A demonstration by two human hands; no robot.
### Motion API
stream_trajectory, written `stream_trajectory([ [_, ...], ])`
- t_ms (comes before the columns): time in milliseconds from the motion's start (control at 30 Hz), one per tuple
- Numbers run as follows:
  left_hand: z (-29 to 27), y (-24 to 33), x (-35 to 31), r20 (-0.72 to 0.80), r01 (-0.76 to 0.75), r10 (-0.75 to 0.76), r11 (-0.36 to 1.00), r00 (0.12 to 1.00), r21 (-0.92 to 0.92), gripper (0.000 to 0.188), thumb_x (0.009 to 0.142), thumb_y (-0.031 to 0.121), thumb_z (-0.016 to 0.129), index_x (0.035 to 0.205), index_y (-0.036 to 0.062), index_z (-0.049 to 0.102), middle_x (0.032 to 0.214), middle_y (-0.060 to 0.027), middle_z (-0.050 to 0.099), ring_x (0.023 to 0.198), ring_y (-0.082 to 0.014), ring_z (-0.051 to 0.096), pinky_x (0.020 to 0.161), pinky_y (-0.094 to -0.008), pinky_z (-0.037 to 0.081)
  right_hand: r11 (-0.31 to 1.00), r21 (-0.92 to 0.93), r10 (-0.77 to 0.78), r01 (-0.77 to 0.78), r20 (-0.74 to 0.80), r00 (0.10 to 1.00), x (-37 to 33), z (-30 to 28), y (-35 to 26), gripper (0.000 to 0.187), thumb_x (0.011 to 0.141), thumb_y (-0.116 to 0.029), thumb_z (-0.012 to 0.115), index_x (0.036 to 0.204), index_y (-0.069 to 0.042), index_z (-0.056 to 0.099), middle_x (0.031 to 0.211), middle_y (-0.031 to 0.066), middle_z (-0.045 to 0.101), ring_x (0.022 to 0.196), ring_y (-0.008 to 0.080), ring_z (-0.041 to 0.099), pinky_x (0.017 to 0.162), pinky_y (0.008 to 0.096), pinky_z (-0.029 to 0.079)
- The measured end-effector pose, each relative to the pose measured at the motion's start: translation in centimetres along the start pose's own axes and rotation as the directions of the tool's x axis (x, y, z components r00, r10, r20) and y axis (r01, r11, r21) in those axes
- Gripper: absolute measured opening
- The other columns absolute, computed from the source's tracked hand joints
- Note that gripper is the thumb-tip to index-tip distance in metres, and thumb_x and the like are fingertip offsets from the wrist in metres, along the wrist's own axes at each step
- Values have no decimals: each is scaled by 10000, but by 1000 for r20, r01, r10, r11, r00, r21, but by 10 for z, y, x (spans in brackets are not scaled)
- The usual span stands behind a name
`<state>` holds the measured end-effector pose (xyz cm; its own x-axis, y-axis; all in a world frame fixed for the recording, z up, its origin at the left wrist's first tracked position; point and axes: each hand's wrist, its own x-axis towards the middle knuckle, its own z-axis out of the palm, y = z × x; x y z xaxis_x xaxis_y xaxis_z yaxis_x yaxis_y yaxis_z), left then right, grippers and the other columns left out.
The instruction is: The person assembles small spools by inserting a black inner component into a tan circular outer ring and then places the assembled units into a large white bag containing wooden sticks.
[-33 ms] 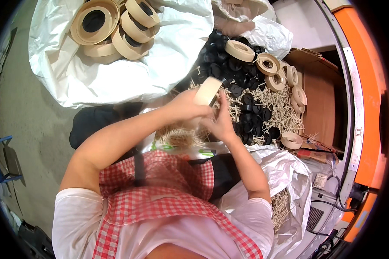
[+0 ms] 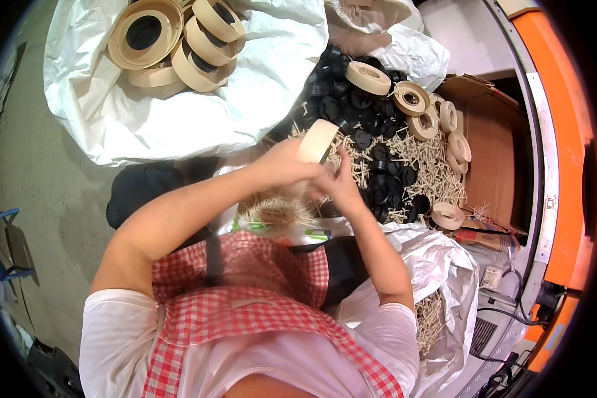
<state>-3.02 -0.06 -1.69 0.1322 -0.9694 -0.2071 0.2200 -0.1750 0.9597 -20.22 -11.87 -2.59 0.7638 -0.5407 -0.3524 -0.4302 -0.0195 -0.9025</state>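
My left hand (image 2: 286, 163) is closed around a beige plastic ring (image 2: 318, 140), which it holds tilted on edge over the pile. A dark part shows at the ring's lower right side. My right hand (image 2: 339, 183) is right beside that ring, its thumb up near the rim and its other fingers smeared by motion. Whether it grips anything is hidden. Just beyond both hands lie many black round plastic caps (image 2: 379, 188) and a spread of small beige plastic pieces (image 2: 426, 162). More beige rings (image 2: 368, 77) rest on top of these at the back and right.
At the back left, a white sack (image 2: 265, 79) bears several beige rings with black centres (image 2: 207, 41). An open cardboard box (image 2: 491, 152) stands on the right, with an orange machine frame (image 2: 557, 132) behind it. Another white bag (image 2: 438, 262) with beige pieces lies by my right elbow.
My right hand's fingers have shifted slightly at the lower edge of the ring and look more blurred. The left hand and the ring have hardly moved.
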Motion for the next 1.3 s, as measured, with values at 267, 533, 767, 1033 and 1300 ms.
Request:
stream_trajectory([
  [267,0,-7,2,47,-24,23,1000,999,20,422,749,200,671,1113,8,575,942,-66,638,817,-121,598,706,-253,481,998,63,14,-1,-196,980,-12,33,-29,839,718,-113,742,1374,3,231,1318,195,356,1150,245,450,928,367,441],
  [533,-10,7,6,256,440,-366,821,895,-364,379,787,243,611,1081,4,601,932,-80,637,800,-137,617,691,-252,501,95,-569,-672,817,568,474,-21,9,-14,563,581,-101,772,1093,-73,541,1181,159,449,1151,384,425,986,465,368],
  [767,-3,2,0,124,103,-85,984,989,-144,431,774,209,653,1148,21,551,932,-54,632,797,-113,600,673,-240,484,925,345,153,-158,41,987,-14,17,-16,790,730,-147,736,1347,-94,246,1265,181,419,1099,307,515,871,401,473],
  [1033,-2,0,3,69,12,-11,1000,998,-22,450,745,246,681,1120,25,566,926,-53,634,785,-106,597,663,-237,483,920,320,229,-228,34,973,-6,16,-9,836,826,-161,590,1426,-49,18,1347,217,338,920,256,613,693,320,546],
  [1300,-6,-13,11,34,180,-180,984,983,1,434,763,249,670,1095,-21,596,931,-92,645,757,-141,624,681,-252,503,637,-654,-490,409,66,869,-16,33,-5,711,670,-63,723,1299,-65,393,1312,195,350,1167,353,417,978,416,373],
])
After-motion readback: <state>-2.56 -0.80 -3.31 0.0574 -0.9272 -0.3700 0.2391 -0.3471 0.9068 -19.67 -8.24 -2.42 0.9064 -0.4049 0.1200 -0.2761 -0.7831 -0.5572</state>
